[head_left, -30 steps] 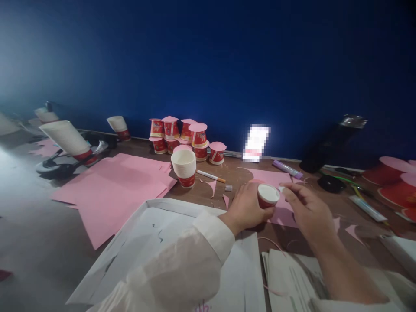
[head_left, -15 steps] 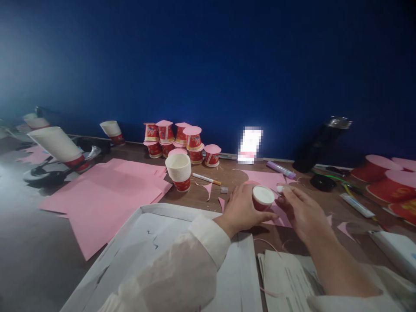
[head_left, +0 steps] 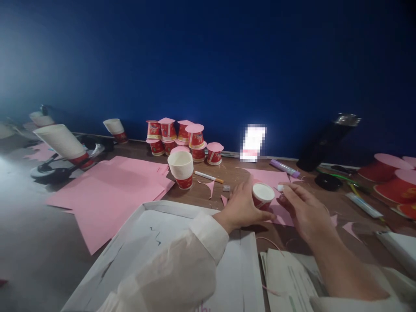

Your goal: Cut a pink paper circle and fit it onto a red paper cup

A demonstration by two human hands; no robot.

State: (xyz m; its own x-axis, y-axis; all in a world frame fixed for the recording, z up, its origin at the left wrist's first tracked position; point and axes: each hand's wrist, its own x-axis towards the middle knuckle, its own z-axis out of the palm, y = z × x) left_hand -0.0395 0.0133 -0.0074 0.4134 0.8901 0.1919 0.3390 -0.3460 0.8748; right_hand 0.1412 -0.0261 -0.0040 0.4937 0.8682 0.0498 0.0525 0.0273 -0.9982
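A red paper cup with a white round end facing up (head_left: pixel 263 193) stands on a pink sheet (head_left: pixel 269 177). My left hand (head_left: pixel 245 206) wraps round its left and near sides, thumb toward the front. At the cup's right, my right hand (head_left: pixel 297 206) pinches a small white object (head_left: pixel 280 187), with a thin dark tip pointing at the cup; what it is I cannot make out. A stack of white and red cups (head_left: pixel 180 170) stands left of my left hand. Behind it several red cups topped with pink paper discs (head_left: pixel 196 136) are piled up.
Large pink sheets (head_left: pixel 120 184) lie at the left beside a white tray (head_left: pixel 175 206). An orange-and-white marker (head_left: pixel 209 177), a purple tube (head_left: pixel 284 168), a black bottle (head_left: pixel 325 143) and a bright pixelated screen (head_left: pixel 253 143) are farther back. Papers (head_left: pixel 289 277) lie at the front right.
The camera view has shifted slightly, so the table items appear a little farther right. Both hands keep nearly the same pose around the cup.
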